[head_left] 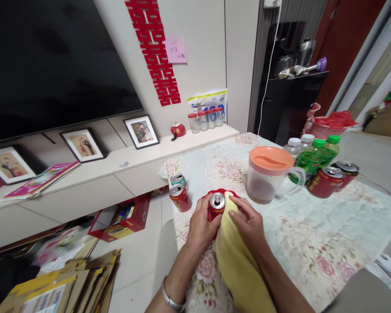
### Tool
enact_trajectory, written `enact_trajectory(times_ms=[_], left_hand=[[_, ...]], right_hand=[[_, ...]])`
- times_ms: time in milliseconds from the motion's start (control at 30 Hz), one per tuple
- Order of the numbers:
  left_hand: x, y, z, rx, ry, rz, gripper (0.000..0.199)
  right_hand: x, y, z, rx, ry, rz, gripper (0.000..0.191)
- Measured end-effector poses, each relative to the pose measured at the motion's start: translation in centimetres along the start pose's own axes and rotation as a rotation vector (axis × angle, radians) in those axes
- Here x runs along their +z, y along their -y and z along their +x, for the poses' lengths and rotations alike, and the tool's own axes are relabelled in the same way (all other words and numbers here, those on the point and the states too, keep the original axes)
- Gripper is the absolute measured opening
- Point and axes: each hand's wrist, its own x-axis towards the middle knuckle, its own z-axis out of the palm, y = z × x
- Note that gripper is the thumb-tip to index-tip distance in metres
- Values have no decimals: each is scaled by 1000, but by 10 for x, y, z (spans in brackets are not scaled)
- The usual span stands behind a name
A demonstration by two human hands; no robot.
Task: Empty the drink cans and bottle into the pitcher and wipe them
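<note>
An opened red drink can stands upright at the near side of the table, partly over a red scalloped plate. My left hand is wrapped round the can's left side. In my right hand is a yellow cloth, pressed against the can's right side and hanging toward me. Just left of the can are another red can and, behind it, a teal-topped can. Most of the plate is hidden by the can and my hands.
A clear pitcher with an orange lid stands right of my hands. Further right are green-capped bottles, more red cans and a pink basket. A floral cloth covers the table. Cardboard and a red box lie on the floor.
</note>
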Motion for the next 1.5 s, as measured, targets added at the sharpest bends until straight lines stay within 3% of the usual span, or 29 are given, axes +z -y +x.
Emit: enact_trajectory(times_ms=[133,233,367,600,800,1033,1233,1500], left_hand=[[1,3,1,25,-33,-42,59],[-2,5,2,20,17,-92,60],[-8,7,1,-7,88,-109,59],[-8,-1,-2,-88,86,-106,55],[-6,1,-2,-21,44,-86,69],[-1,2,-1,-1,-38,-81,57],[1,5,-1,-28,41,-171,61],[-6,8,-1,-70,66,-156,62]], right_hand=[[0,2,1,-59,9,-24,34],[0,-3,2,-84,21,-76,35],[3,-13,2,-72,69,-169,37],[8,-25,-5,-28,188,-314,28],[5,-21,-3,19,126,-254,30],[-2,-1,0,42,4,-61,34],[-2,1,2,-70,51,-102,37],[9,-21,-5,-40,156,-273,32]])
